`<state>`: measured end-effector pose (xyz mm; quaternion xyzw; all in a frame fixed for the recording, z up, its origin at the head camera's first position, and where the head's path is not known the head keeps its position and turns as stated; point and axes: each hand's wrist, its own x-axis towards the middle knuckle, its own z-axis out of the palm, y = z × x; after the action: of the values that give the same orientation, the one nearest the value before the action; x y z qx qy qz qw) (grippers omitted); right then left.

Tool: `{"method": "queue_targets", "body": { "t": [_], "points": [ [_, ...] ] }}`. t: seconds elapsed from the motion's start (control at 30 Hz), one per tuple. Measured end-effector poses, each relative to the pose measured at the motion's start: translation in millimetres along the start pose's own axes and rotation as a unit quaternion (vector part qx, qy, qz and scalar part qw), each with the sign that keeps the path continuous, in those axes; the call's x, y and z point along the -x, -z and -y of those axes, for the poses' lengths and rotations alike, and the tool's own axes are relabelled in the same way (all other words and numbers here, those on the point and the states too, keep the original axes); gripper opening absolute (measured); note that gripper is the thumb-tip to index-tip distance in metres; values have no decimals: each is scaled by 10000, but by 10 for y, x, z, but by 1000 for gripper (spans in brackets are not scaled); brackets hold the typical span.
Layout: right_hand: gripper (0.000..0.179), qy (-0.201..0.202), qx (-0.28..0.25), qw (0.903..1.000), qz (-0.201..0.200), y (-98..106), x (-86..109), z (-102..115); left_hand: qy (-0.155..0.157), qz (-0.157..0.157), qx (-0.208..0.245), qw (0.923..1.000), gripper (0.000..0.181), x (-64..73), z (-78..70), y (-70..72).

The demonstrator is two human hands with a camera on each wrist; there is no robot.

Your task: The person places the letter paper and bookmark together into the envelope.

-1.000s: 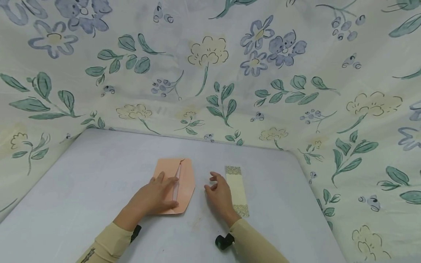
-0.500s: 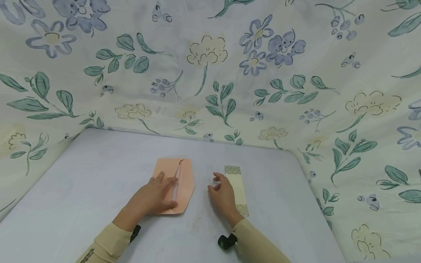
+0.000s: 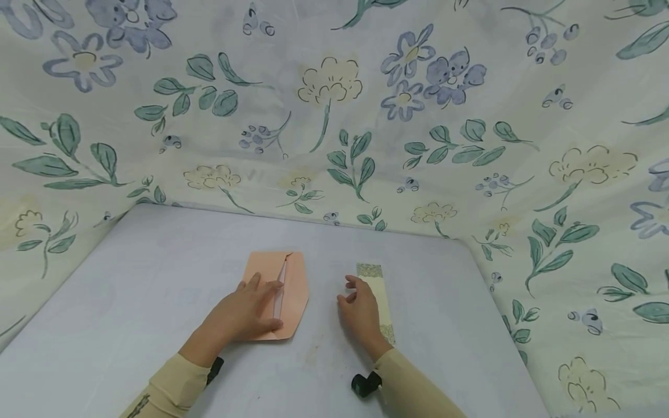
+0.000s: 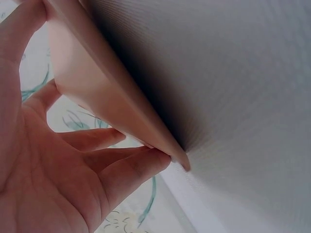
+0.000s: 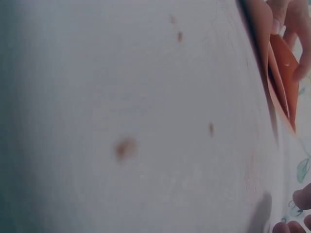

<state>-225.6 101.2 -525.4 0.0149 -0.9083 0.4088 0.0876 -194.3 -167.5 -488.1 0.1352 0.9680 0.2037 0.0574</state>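
A peach folded paper (image 3: 295,293), shaped like an envelope with cut corners, lies left of centre; a narrow gap runs between its two flaps. My left hand (image 3: 237,312) rests on it with fingers spread, fingertips by the gap. In the left wrist view, the fingertips of that hand (image 4: 53,165) press on the paper's upper face (image 4: 97,80). My right hand (image 3: 362,313) hovers with loosely bent fingers and holds nothing. It partly covers a cream paper strip (image 3: 377,293) with speckled gold bands at both ends. The right wrist view shows the raised flap (image 5: 286,60).
Both papers lie on a white table (image 3: 449,325). Behind and beside it hangs a floral cloth (image 3: 292,116). Small brown marks (image 5: 125,148) dot the tabletop. A black wrist device (image 3: 364,384) sits under the right forearm.
My right hand has drifted to the right, away from the peach paper, and now overlaps more of the cream strip. The left hand and both papers stay put.
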Motion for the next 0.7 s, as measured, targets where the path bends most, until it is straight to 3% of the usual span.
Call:
{"method": "queue_targets", "body": {
  "t": [0.7],
  "points": [
    [43,-122,155,9996,-225,158,-16,-127,-44,14,-9,10000,86,-6,-13,18]
  ]
}}
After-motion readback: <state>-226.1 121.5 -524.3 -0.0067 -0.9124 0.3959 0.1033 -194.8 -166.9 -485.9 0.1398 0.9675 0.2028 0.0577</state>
